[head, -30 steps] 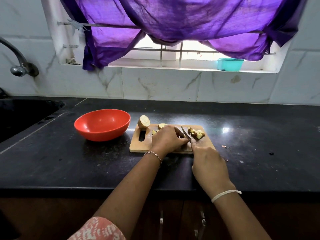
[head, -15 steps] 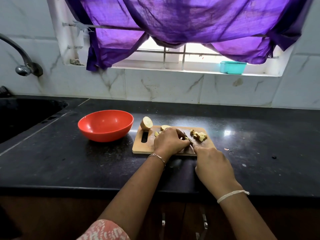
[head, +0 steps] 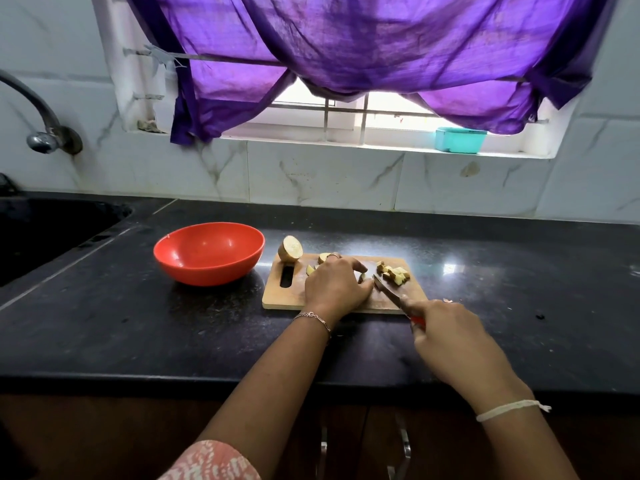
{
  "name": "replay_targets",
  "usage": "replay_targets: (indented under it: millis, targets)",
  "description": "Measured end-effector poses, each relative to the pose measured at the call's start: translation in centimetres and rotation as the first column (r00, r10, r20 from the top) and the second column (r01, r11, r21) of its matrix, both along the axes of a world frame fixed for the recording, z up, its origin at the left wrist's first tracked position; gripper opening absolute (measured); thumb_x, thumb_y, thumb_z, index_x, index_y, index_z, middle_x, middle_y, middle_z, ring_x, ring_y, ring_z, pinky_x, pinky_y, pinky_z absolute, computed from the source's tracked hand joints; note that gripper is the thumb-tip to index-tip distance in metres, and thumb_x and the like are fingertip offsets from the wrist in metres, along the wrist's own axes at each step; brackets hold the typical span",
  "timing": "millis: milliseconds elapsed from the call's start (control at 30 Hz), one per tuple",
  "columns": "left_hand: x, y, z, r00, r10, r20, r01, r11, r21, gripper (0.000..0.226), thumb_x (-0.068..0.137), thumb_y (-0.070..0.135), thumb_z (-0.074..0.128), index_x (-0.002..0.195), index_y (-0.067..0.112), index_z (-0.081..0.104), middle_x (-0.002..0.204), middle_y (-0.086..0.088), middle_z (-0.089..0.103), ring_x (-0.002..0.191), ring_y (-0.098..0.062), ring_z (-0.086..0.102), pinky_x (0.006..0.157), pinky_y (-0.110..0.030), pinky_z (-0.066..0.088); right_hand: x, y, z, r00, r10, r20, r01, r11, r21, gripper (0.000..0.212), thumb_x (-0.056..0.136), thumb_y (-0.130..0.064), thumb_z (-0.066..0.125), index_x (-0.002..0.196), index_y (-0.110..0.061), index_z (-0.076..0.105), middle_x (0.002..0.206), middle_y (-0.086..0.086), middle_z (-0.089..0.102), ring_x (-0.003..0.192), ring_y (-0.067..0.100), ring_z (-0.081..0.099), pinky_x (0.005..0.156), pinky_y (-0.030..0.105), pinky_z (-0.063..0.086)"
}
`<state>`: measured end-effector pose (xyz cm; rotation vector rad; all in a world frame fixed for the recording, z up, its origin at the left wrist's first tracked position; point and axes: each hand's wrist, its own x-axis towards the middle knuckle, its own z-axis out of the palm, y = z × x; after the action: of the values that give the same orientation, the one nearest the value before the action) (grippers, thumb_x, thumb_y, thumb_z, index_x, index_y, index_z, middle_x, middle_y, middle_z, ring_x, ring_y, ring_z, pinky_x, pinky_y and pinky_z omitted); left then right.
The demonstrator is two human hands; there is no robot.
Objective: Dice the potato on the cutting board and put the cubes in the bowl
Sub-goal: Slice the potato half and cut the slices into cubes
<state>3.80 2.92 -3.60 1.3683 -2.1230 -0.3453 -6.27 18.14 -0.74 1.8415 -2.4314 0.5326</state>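
A wooden cutting board (head: pixel 277 299) lies on the black counter. At its far left corner stands a potato half (head: pixel 291 248), cut face toward me. My left hand (head: pixel 334 284) covers the board's middle, fingers curled over a potato piece that is mostly hidden; small slices (head: pixel 310 270) peek out beside it. My right hand (head: pixel 450 337) grips a red-handled knife (head: pixel 389 291), its blade tip on the board just right of my left fingers. A heap of potato cubes (head: pixel 394 273) lies at the board's far right. The red bowl (head: pixel 207 252) left of the board holds nothing.
A dark sink (head: pixel 52 230) with a metal tap (head: pixel 41 140) is at the far left. A teal container (head: pixel 459 139) sits on the window sill under a purple curtain (head: pixel 346 46). Small scraps (head: pixel 448 300) lie on the counter right of the board.
My right hand has drawn the knife back toward me and to the right, so more blade shows. My left hand stays on the potato piece. The camera has moved closer.
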Motion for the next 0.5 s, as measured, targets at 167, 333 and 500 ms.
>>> replay_targets:
  millis: [167,333,500]
  targets:
    - [0.1,-0.2,-0.1,0.999,0.031,0.027,-0.029,0.998,-0.059,0.026,0.087,0.042,0.059,0.110,0.033,0.067,0.120,0.002,0.057,0.106,-0.019,0.058,0.082,-0.031,0.045,-0.9,-0.2,0.2,0.999,-0.009,0.030,0.011,0.996,-0.086,0.047,0.095,-0.019,0.050,0.136,-0.042,0.048,0.097,0.005,0.066,0.074,0.017,0.055,0.067,0.024,0.043]
    - [0.3,-0.3,-0.2,0.997,0.055,0.058,-0.047,0.990,-0.133,0.029,0.088,0.045,0.057,0.110,0.030,0.068,0.115,0.002,0.059,0.103,-0.019,0.059,0.081,-0.031,0.046,-1.5,-1.9,-0.8,0.963,0.018,0.268,0.048,0.971,-0.235,0.047,0.094,-0.015,0.057,0.136,-0.034,0.051,0.065,-0.008,0.057,0.049,0.005,0.045,0.043,0.013,0.037]
    - [0.2,-0.7,-0.2,0.994,0.079,0.075,-0.063,0.977,-0.204,0.025,0.088,0.049,0.060,0.098,0.028,0.071,0.105,0.004,0.061,0.097,-0.017,0.060,0.075,-0.028,0.043,-1.2,-2.8,-1.6,0.919,0.061,0.390,0.087,0.933,-0.350,0.048,0.094,-0.010,0.057,0.138,-0.027,0.050,0.055,-0.008,0.053,0.042,0.008,0.036,0.039,0.011,0.033]
